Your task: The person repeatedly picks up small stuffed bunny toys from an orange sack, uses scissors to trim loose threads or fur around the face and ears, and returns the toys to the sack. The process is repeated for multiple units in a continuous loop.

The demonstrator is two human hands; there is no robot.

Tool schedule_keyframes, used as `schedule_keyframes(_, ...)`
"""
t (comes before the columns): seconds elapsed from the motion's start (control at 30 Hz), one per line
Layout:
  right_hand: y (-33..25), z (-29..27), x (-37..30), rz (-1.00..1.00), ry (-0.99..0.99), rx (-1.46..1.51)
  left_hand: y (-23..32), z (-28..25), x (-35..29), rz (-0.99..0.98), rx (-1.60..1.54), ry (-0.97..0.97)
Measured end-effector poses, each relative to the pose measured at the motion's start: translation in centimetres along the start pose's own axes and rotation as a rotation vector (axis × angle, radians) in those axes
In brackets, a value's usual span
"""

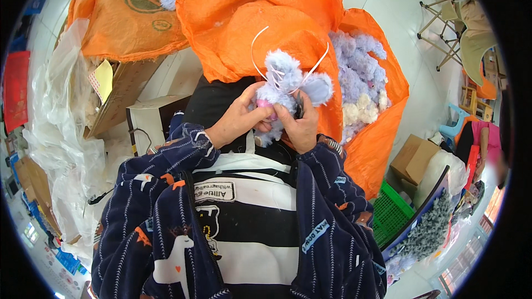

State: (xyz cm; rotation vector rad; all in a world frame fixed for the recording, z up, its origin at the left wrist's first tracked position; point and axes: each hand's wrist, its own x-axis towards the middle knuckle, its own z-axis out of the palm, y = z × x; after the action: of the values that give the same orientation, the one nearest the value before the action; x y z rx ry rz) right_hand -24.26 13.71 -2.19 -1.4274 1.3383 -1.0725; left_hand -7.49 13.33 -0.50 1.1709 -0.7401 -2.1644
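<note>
A fluffy lavender plush toy with round ears and a pink patch is held up over my lap. Two thin white ribbons stick up from it in loose curves. My left hand is closed on its left side, thumb pressing near the pink patch. From the other side, my right hand pinches the plush with the thumb. A small black tool lies between the right thumb and fingers; its exact kind is partly hidden. The toy's lower part is covered by both hands.
An orange sack drapes just beyond my hands. To its right, another orange sack holds several lavender and cream plush pieces. Clear plastic sheeting and cardboard lie left. A green basket and a cardboard box stand right.
</note>
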Motion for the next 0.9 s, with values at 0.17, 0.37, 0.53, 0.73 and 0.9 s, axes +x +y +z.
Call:
schedule_keyframes(0.17, 0.4, -0.1, 0.0, 0.023, -0.009, -0.031, 0.3, 0.4, 0.5, -0.046, -0.042, 0.046)
schedule_keyframes(0.37, 1.0, -0.1, 0.1, 0.057, -0.027, 0.058, 0.1, 0.5, 0.3, -0.019, -0.047, 0.045)
schedule_keyframes(0.53, 0.5, -0.2, 0.3, 0.099, -0.045, 0.056, -0.2, 0.0, 1.1, -0.061, -0.004, 0.04)
schedule_keyframes(0.73, 0.9, -0.2, 0.2, 0.084, -0.051, 0.051, -0.5, 0.1, 0.8, -0.013, -0.079, 0.037)
schedule_keyframes(0.9, 1.1, 0.1, 0.3, 0.075, -0.011, 0.058, -0.4, -0.1, 1.0, -0.05, -0.037, 0.035)
